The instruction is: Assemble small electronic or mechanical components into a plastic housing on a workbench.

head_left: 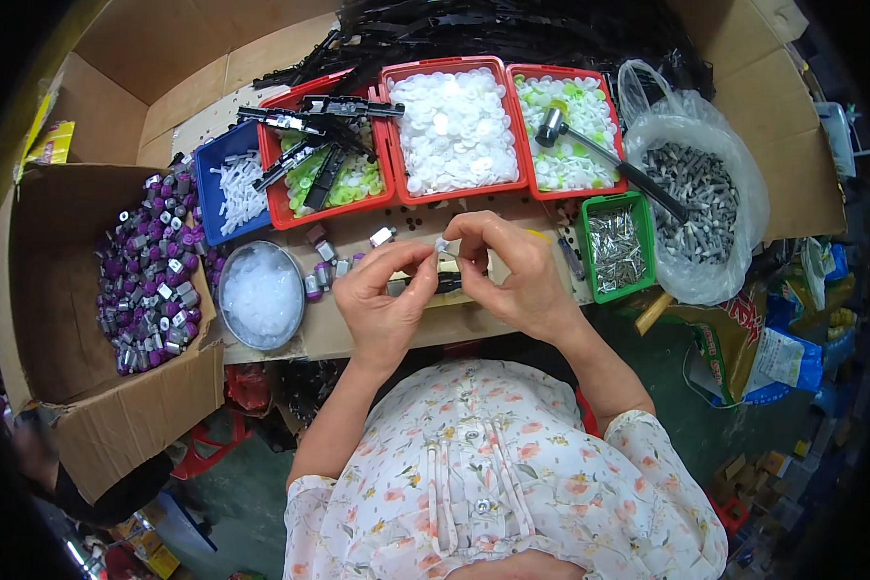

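In front of my chest, my left hand and my right hand meet fingertip to fingertip over the near edge of the work table. Pinched between them is a small whitish part, too small to name. A thin piece seems to run from it to my right fingertips. Beneath my hands lies a dark elongated piece, partly hidden by my fingers. Left of my hands stand a few silver-and-purple small motor-like parts and a round dish of translucent white bits.
Red trays hold white and green discs; a hammer lies across the right one. Further right are a green tray of metal pins and a plastic bag of grey parts. A carton of purple-and-silver parts stands left, beside a blue tray.
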A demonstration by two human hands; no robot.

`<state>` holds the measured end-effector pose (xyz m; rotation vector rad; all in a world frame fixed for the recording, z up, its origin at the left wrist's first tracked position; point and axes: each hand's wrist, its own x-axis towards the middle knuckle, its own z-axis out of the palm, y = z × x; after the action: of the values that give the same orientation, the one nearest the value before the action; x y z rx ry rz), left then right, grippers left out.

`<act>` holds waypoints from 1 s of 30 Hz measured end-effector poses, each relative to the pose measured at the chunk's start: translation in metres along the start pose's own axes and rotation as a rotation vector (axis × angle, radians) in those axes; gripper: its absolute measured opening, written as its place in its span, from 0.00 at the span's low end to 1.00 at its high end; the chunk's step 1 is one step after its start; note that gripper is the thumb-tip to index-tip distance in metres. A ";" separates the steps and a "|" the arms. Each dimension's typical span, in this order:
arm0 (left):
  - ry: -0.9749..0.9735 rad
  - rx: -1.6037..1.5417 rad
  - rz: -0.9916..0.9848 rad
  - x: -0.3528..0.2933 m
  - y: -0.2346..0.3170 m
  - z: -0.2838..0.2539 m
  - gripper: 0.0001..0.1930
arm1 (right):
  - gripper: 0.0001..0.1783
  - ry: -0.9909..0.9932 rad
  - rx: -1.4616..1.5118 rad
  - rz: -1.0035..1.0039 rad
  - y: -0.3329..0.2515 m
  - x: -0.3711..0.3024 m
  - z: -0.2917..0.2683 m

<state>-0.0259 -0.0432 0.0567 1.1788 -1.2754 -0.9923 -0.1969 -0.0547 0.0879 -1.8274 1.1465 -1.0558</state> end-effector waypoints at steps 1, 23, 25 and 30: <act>0.000 0.075 0.076 0.001 0.003 0.000 0.06 | 0.19 0.012 -0.030 -0.032 0.000 0.000 0.001; -0.290 -0.306 -0.423 -0.009 -0.002 -0.013 0.07 | 0.17 -0.301 0.405 0.230 0.012 0.015 -0.020; -0.320 -0.324 -0.460 -0.009 -0.001 -0.016 0.07 | 0.17 -0.355 0.441 0.240 0.015 0.014 -0.020; -0.420 -0.411 -0.636 -0.009 -0.002 -0.026 0.09 | 0.17 -0.488 0.392 0.251 0.013 0.020 -0.022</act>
<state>-0.0004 -0.0319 0.0545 1.0945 -0.9352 -1.9499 -0.2156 -0.0806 0.0902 -1.4704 0.7814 -0.5900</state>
